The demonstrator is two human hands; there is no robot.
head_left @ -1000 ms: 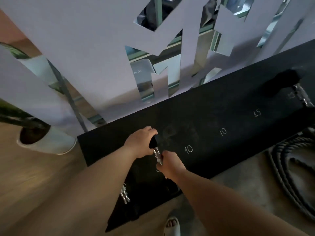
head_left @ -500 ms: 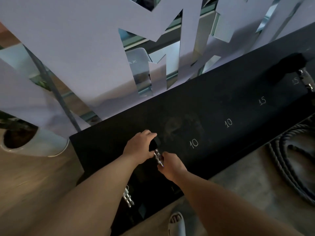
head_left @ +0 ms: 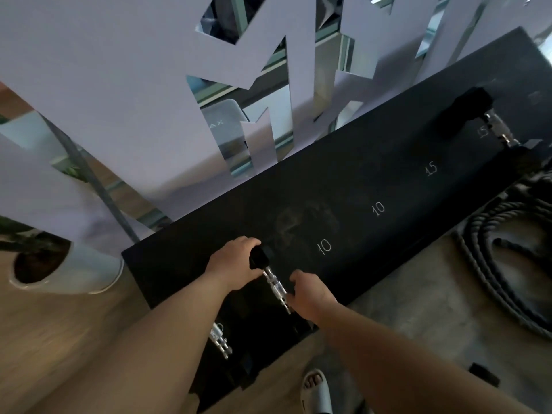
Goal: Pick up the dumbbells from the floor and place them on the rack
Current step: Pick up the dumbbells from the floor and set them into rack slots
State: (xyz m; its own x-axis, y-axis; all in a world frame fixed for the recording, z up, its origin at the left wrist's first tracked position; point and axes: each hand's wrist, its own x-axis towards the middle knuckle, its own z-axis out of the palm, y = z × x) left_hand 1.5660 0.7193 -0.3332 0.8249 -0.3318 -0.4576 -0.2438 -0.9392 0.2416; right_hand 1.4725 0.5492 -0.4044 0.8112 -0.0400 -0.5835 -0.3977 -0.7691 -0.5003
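Three dumbbells showing! Both hands on the near dumbbell (head_left: 274, 283) at the rack (head_left: 388, 174)'s left end: left hand (head_left: 234, 262) wraps its black head, right hand (head_left: 312, 294) grips the other end. Lower dumbbell (head_left: 220, 339) below, far dumbbell (head_left: 475, 115) right.

1. The rack (head_left: 358, 186) top is lying bare between the near dumbbell (head_left: 273, 282) at its left end and the far dumbbell (head_left: 469, 112) at its right end, leaving open room over the chalked numbers.
2. A white cut-out panel (head_left: 119, 100) is standing just behind the rack, closing off its back edge.
3. A coiled rope (head_left: 507, 264) is crowding the floor on the right, and a plant pot (head_left: 74, 273) is sitting beside the rack's left end.
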